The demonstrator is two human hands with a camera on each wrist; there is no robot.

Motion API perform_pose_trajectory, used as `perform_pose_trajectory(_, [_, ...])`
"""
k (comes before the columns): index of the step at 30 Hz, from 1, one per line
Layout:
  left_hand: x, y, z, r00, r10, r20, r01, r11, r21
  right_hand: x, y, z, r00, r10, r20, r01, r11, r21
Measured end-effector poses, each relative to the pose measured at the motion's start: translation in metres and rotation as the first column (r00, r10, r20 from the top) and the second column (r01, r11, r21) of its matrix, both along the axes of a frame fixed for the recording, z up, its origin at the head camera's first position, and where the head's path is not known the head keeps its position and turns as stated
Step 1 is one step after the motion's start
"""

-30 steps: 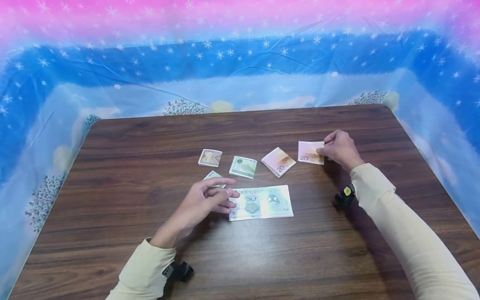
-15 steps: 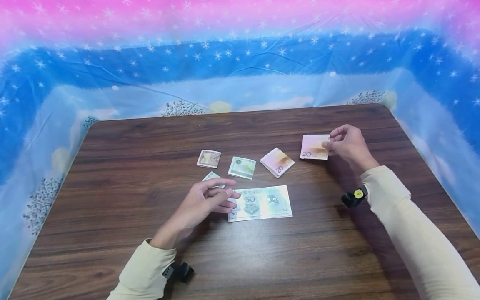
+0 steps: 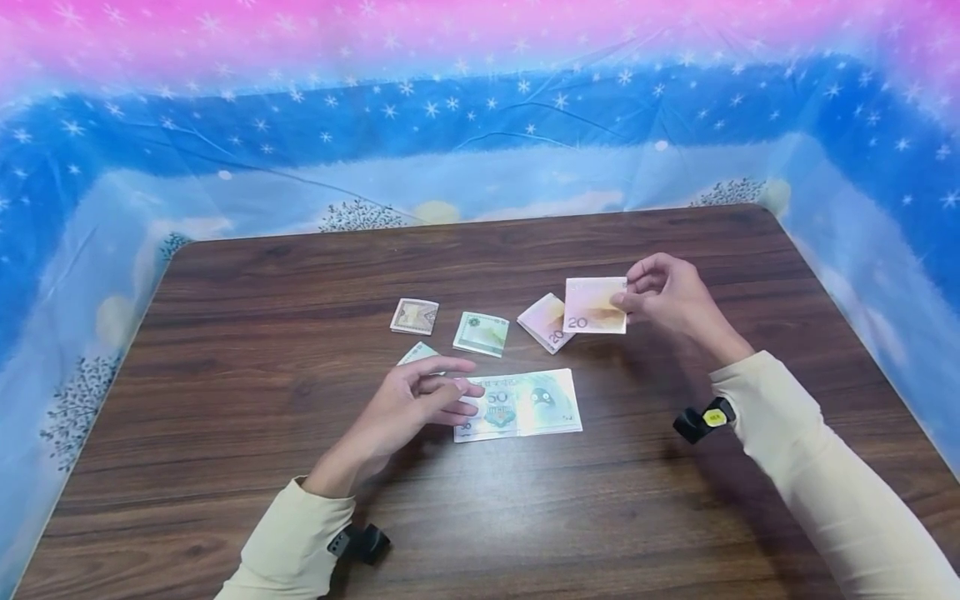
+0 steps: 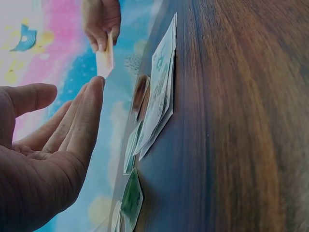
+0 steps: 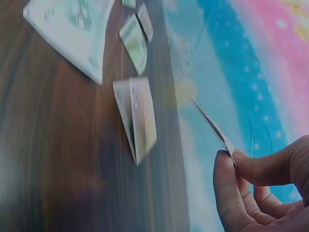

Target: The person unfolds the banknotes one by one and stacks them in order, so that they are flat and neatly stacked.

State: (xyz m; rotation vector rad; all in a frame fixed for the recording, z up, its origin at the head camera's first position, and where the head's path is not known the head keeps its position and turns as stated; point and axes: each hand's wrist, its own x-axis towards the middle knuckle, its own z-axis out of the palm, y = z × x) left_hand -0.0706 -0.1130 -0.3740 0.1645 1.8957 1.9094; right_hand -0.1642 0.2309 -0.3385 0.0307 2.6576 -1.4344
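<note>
My right hand [image 3: 675, 304] pinches a folded pinkish 20 banknote [image 3: 585, 310] at its right edge. The right wrist view shows that note edge-on between thumb and fingers, raised off the table. In the head view it overlaps another folded 20 banknote [image 3: 540, 321] lying on the tabletop. My left hand [image 3: 405, 408] hovers with loosely extended fingers over the left end of a stack of flat 50 banknotes [image 3: 536, 404], holding nothing. A green folded banknote [image 3: 482, 333] and a brown folded one [image 3: 414, 317] lie behind. Another greenish note [image 3: 417, 353] is partly hidden by the left hand.
The brown wood-grain table [image 3: 285, 283] has rounded far corners. A blue and pink snowflake cloth [image 3: 465, 108] hangs around its back and sides. Black wrist cameras sit at both cream sleeves [image 3: 810, 467].
My right hand lifts the folded 20 banknote, shifting slightly right and back, then swings it left until it overlaps the other 20 note. The left hand stays nearly still.
</note>
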Motion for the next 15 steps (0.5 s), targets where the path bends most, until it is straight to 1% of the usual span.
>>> perform_pose_trajectory(3, [0.0, 0.002, 0.0, 1.0, 0.003, 0.003, -0.003, 1.0, 0.006, 0.006, -0.011, 0.0, 0.999, 0.032, 0.008, -0.032, 0.999, -0.037])
perform_pose_trajectory(5, [0.0, 0.004, 0.0, 1.0, 0.004, 0.005, -0.004, 1.0, 0.008, 0.01, -0.02, -0.001, 0.998, 0.046, 0.03, -0.044, 0.995, -0.085])
perform_pose_trajectory(7, [0.0, 0.005, 0.0, 1.0, 0.004, 0.007, -0.004, 1.0, 0.009, 0.015, -0.028, -0.002, 0.997, 0.055, 0.061, -0.045, 0.987, -0.155])
perform_pose_trajectory(11, [0.001, 0.007, 0.001, 1.0, 0.008, 0.012, -0.008, 1.0, 0.008, 0.023, -0.043, -0.005, 0.991, 0.08, 0.11, -0.049, 0.964, -0.26])
perform_pose_trajectory(15, [0.001, 0.009, 0.001, 1.0, 0.012, 0.016, -0.012, 1.0, 0.018, 0.027, -0.055, -0.007, 0.985, 0.118, 0.124, -0.072, 0.943, -0.324])
